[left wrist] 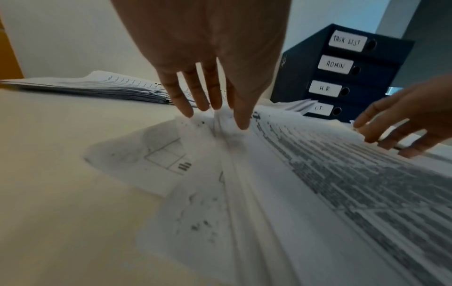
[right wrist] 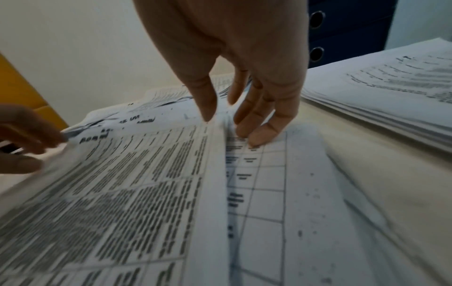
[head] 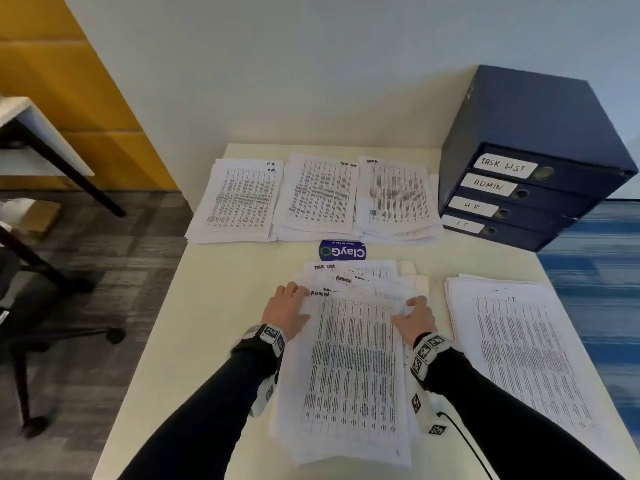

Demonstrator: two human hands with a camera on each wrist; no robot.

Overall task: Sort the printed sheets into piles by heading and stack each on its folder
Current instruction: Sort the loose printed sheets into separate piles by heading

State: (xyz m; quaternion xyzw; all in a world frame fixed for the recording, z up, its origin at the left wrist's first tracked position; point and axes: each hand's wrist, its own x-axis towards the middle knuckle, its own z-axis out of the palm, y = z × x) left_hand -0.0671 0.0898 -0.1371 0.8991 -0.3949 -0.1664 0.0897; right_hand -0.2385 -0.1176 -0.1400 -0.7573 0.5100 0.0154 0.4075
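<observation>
white printed sheets in a loose unsorted pile (head: 349, 362) lie at the near middle of the pale bench (head: 214, 271), top sheet headed "admin". the left hand (head: 287, 311) has straight fingers (left wrist: 240, 116) on the pile's far left corner, thumb on top. the right hand (head: 415, 318) pinches the far right corner, thumb (right wrist: 205, 100) above, fingers beneath. sorted piles: hr (head: 239, 199), task list (head: 318, 195) and admin (head: 396, 197) along the back, it (head: 519, 348) to the right. four navy folders (head: 519, 188) lie stacked at the far right, carrying no sheets.
</observation>
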